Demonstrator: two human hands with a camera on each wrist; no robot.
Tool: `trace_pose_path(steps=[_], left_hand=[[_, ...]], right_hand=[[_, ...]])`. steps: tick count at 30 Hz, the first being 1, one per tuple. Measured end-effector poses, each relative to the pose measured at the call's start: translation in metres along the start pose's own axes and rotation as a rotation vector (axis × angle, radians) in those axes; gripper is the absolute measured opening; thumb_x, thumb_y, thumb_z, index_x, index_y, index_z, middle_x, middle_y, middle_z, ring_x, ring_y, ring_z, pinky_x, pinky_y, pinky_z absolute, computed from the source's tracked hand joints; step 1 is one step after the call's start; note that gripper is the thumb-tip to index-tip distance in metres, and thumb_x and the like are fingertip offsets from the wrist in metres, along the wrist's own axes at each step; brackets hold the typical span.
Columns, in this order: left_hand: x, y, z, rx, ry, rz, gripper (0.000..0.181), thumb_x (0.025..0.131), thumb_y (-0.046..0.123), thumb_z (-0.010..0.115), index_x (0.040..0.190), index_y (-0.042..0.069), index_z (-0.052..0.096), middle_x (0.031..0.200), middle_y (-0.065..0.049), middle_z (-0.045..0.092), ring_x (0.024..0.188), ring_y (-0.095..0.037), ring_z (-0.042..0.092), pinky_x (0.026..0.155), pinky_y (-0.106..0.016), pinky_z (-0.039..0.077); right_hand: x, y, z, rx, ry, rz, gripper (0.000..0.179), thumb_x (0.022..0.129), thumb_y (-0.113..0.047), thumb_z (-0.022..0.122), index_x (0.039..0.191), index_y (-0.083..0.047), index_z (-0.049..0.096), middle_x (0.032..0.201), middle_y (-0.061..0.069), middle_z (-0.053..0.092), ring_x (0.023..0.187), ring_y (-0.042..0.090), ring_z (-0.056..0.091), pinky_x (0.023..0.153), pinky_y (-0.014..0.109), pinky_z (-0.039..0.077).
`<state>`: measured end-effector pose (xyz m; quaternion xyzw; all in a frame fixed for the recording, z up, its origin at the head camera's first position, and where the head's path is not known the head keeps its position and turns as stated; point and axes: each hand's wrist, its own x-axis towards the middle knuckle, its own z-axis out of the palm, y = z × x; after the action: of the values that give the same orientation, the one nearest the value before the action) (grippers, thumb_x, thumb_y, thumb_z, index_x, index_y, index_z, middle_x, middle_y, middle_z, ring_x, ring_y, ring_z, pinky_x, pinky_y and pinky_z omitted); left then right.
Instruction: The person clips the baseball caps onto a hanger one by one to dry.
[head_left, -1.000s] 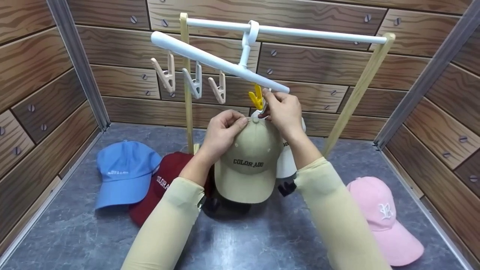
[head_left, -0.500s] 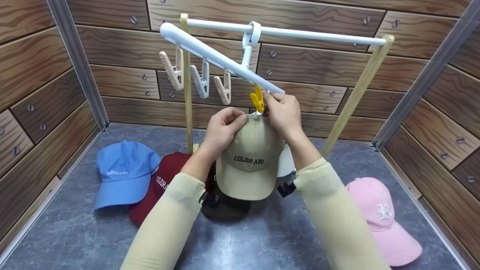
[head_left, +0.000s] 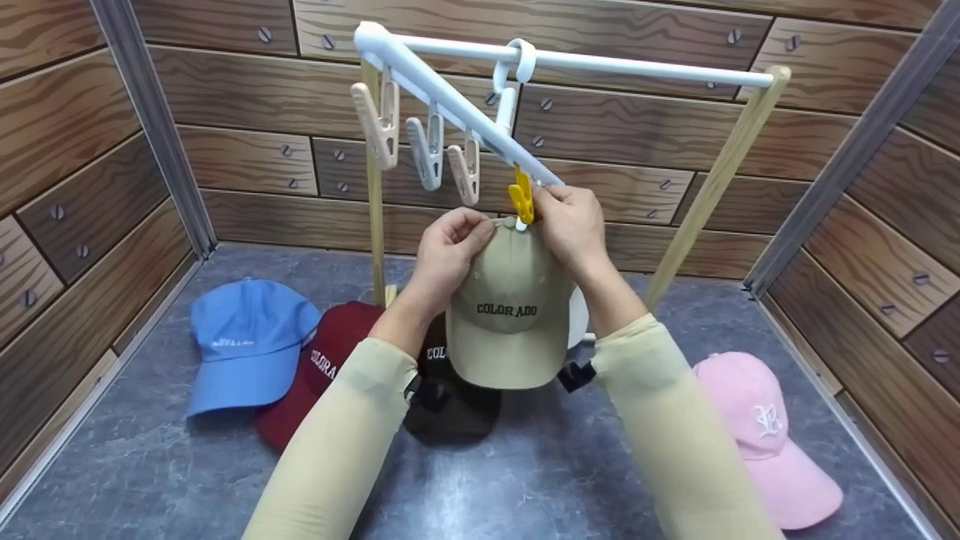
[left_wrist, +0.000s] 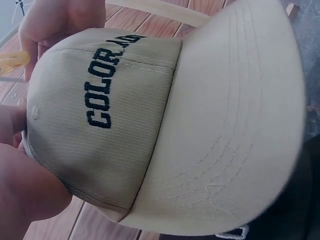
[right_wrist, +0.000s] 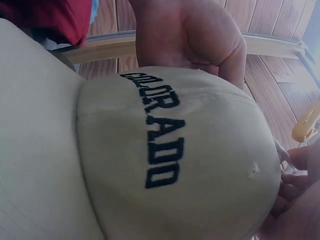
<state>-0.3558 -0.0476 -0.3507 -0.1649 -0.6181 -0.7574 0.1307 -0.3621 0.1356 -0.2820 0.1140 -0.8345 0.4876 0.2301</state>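
The khaki cap (head_left: 514, 289) with COLORADO on its front hangs in the air, brim down. My left hand (head_left: 448, 251) pinches its crown near the top from the left. On the right, my right hand (head_left: 574, 225) pinches a white clip (head_left: 521, 224), mostly hidden by fingers, whose tip lies at the cap's top. Just left of those fingers a yellow clip (head_left: 520, 196) dangles from the tilted white hanger (head_left: 450, 91). In the right wrist view, right-hand fingers (right_wrist: 300, 187) sit against the crown, close to the yellow clip.
The hanger hooks over a white rod (head_left: 637, 66) on wooden posts. Further clips (head_left: 426, 154) dangle from its left part. Blue (head_left: 251, 345), dark red (head_left: 341, 337), black (head_left: 454, 412) and pink (head_left: 761, 435) caps lie on the grey floor; a white cap (head_left: 577, 319) shows behind the khaki one.
The khaki cap has risen slightly and shifted right. The hanger's left end has swung up and right, its clips moving along. The white clip's tip now shows over the cap's top. Both hands keep their pinch.
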Motion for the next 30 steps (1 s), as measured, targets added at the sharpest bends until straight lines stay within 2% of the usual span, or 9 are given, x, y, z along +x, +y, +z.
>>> trace_pose_path(steps=[8,12,15,17,21,24,27,30], left_hand=[[0.003,0.001,0.003,0.004,0.015,-0.002,0.005,0.107,0.007,0.074,0.105,0.003,0.077,0.09,0.002,0.071,0.081,-0.011,0.061,0.072,-0.026,0.049],[0.003,0.0,0.007,0.008,0.02,-0.009,0.005,0.108,0.009,0.073,0.107,0.005,0.076,0.088,0.001,0.069,0.08,-0.012,0.06,0.07,-0.026,0.049],[0.004,-0.001,0.009,0.011,0.019,-0.016,0.006,0.109,0.01,0.073,0.108,0.005,0.076,0.088,0.001,0.068,0.079,-0.012,0.06,0.069,-0.025,0.049],[0.004,-0.002,0.01,0.017,0.022,-0.02,0.007,0.109,0.011,0.073,0.109,0.005,0.076,0.088,0.002,0.068,0.079,-0.011,0.06,0.068,-0.025,0.048],[0.004,-0.002,0.01,0.034,0.027,-0.023,0.009,0.11,0.013,0.072,0.11,0.004,0.075,0.091,0.001,0.07,0.081,-0.011,0.06,0.07,-0.025,0.049],[0.003,-0.004,0.011,0.049,0.028,-0.016,0.013,0.111,0.014,0.071,0.114,0.003,0.076,0.097,0.0,0.072,0.086,-0.012,0.062,0.075,-0.026,0.051],[0.001,-0.006,0.01,0.081,0.037,-0.006,0.018,0.112,0.019,0.07,0.119,0.004,0.076,0.108,-0.003,0.073,0.095,-0.014,0.063,0.083,-0.028,0.052],[-0.004,-0.011,0.007,0.114,0.049,-0.008,0.025,0.113,0.026,0.069,0.126,0.006,0.074,0.119,-0.005,0.072,0.104,-0.016,0.063,0.09,-0.03,0.051]], right_hand=[[0.001,0.003,0.0,0.035,-0.012,0.005,0.044,0.11,-0.027,0.063,0.068,-0.015,0.071,0.067,-0.003,0.059,0.058,0.013,0.041,0.051,0.024,0.03],[0.002,0.007,0.0,0.056,-0.003,0.046,0.046,0.109,-0.031,0.066,0.065,-0.018,0.069,0.071,-0.004,0.061,0.063,0.013,0.043,0.054,0.026,0.03],[0.002,0.011,0.0,0.09,-0.01,0.075,0.048,0.11,-0.034,0.066,0.065,-0.017,0.066,0.068,-0.004,0.057,0.062,0.012,0.042,0.054,0.026,0.031],[0.001,0.014,0.001,0.116,-0.027,0.08,0.046,0.112,-0.035,0.065,0.07,-0.014,0.068,0.068,-0.004,0.054,0.06,0.012,0.04,0.053,0.025,0.031],[-0.002,0.022,0.002,0.125,-0.046,0.052,0.043,0.113,-0.041,0.063,0.094,-0.006,0.08,0.079,0.001,0.063,0.065,0.012,0.047,0.055,0.025,0.038],[-0.007,0.029,0.003,0.108,-0.041,0.016,0.044,0.113,-0.043,0.064,0.11,-0.003,0.082,0.096,0.007,0.073,0.078,0.015,0.058,0.065,0.026,0.046],[-0.014,0.036,0.004,0.111,-0.034,-0.032,0.041,0.113,-0.039,0.065,0.119,-0.001,0.081,0.107,0.011,0.077,0.09,0.018,0.063,0.075,0.027,0.049],[-0.021,0.045,0.005,0.125,-0.024,-0.074,0.038,0.112,-0.035,0.067,0.126,-0.002,0.078,0.113,0.013,0.077,0.095,0.021,0.065,0.08,0.029,0.05]])
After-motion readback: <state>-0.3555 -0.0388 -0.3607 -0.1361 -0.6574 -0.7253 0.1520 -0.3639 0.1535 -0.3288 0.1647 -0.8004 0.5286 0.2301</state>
